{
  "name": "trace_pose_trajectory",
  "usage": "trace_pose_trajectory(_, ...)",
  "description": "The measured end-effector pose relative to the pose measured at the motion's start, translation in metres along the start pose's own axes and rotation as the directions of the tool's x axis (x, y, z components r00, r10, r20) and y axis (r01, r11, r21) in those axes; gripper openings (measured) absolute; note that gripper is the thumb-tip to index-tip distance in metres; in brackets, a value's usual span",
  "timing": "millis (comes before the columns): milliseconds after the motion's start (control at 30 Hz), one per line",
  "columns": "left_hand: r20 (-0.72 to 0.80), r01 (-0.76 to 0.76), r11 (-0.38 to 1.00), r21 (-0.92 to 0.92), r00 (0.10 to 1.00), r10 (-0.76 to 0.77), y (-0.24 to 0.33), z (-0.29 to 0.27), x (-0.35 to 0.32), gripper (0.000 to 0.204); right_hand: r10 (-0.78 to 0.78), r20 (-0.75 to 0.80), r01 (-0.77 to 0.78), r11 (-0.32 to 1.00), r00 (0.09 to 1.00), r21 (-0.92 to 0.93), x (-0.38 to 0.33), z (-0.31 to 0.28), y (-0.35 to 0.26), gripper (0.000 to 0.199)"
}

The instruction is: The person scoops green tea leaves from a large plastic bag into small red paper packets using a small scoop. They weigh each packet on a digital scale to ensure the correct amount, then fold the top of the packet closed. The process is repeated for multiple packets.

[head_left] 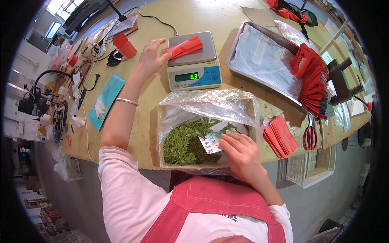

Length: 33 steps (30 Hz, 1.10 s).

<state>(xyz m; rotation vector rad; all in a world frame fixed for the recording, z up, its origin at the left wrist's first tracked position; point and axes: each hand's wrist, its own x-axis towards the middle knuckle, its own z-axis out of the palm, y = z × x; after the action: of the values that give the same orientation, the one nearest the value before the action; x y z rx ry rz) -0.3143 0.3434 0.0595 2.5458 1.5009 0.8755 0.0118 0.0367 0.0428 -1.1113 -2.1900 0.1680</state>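
A slim red packet of shiny, film-like material (189, 45) lies slantwise on the square metal pan (206, 56) of a white-and-blue electronic scale (194, 83). From the head view, the only one I have, I judge it very light, thin-walled and soft enough to crease, with a surface that could slip on the bare pan. I cannot tell whether it is filled. I would pinch it near its lower left end, which reaches the pan's left side, using light pressure; if there are leaves inside, a hard squeeze could crush them.

The left hand (151, 60) is at that end, fingers spread wide, thumb pointing at the packet. From this angle I cannot tell whether the thumb touches it or sits just beside it; nothing shows in the grasp.

Nearer the body, the right hand (242, 156) is over a shallow box lined with clear crinkled film (198, 100). Its fingers lie close together over the right edge of a small white printed card or packet (210, 145); the thumb is hidden, so I cannot tell how firmly it is held. Beneath are loose, curled green leaves (178, 141), which look light and brittle to me.
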Motion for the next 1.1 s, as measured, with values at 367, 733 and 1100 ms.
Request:
trace_pose_trajectory(367,0.041,0.009,0.999,-0.036,0.999,-0.007,0.014,-0.001,0.007,0.062,0.012,-0.021,-0.012,1.0,1.0,0.029,0.0,-0.002,-0.003,0.029)
trace_pose_trajectory(733,0.17,0.022,1.0,-0.014,0.985,-0.019,0.028,0.046,0.036,0.061,0.029,-0.039,-0.033,0.993,0.999,-0.117,-0.007,0.003,0.003,0.027)
trace_pose_trajectory(1100,-0.007,-0.053,0.939,-0.34,0.999,0.054,0.097,-0.03,-0.052,0.065,0.039,-0.05,-0.045,0.991,0.998,-0.129,-0.015,-0.001,0.002,0.03)
